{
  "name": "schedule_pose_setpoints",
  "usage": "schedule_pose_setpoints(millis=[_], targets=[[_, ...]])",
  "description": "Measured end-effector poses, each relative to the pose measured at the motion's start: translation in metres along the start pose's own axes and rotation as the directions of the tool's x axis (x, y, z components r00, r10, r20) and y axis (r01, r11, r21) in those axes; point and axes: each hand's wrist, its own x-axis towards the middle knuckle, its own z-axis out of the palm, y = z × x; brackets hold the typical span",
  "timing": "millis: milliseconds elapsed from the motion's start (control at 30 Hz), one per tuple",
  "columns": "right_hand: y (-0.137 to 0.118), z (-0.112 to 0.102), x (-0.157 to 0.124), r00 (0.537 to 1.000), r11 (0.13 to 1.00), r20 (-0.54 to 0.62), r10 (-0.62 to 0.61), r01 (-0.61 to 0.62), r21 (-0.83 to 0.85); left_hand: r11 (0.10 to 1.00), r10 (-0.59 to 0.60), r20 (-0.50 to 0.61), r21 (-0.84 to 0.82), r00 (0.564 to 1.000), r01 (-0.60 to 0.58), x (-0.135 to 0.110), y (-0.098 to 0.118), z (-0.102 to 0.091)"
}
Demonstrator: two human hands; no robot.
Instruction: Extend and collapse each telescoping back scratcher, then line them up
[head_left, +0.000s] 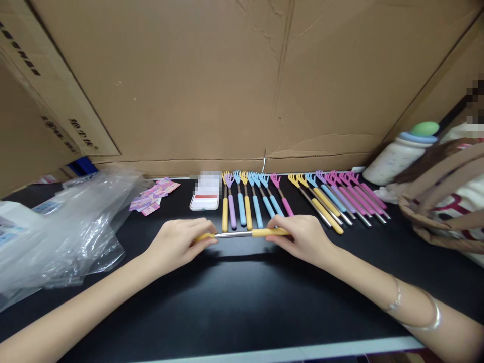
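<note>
A yellow back scratcher (234, 234) with a bare metal shaft lies level between my hands, just above the black table (242, 297). My left hand (185, 239) is closed over its yellow claw end, hiding most of the claw. Fingers of my right hand (298, 237) grip the yellow handle. Behind it a row of back scratchers (257, 209) in yellow, purple, blue and pink lies with claws pointing away from me. Farther right rests a second group of back scratchers (340, 199), slanted, several with metal rods showing beside their handles.
Clear plastic bags (91, 227) are heaped at the left. Small pink and purple cards (153, 195) and a phone (204, 194) lie at the back. At the right stand a white bottle (395, 156) and a brown-trimmed bag (416, 217). A cardboard wall (196, 91) rises behind.
</note>
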Motion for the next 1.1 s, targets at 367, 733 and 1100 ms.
schedule_pose_setpoints(millis=[367, 733, 1100], targets=[[0.0, -0.007, 0.002, 0.987, 0.985, -0.094, -0.133, 0.121, -0.124, 0.997, -0.067, 0.11, -0.031, 0.992, 0.07, 0.003, 0.0, 0.0], [-0.001, -0.017, 0.007, 0.986, 0.995, -0.139, -0.096, 0.09, -0.046, 0.988, -0.127, -0.074, -0.103, 0.989, 0.119, 0.004, -0.004, -0.008], [0.01, -0.02, 0.01, 0.986, 1.0, -0.165, 0.023, -0.02, 0.023, 0.853, -0.281, 0.163, -0.409, 0.946, 0.324, 0.011, -0.02, -0.011]])
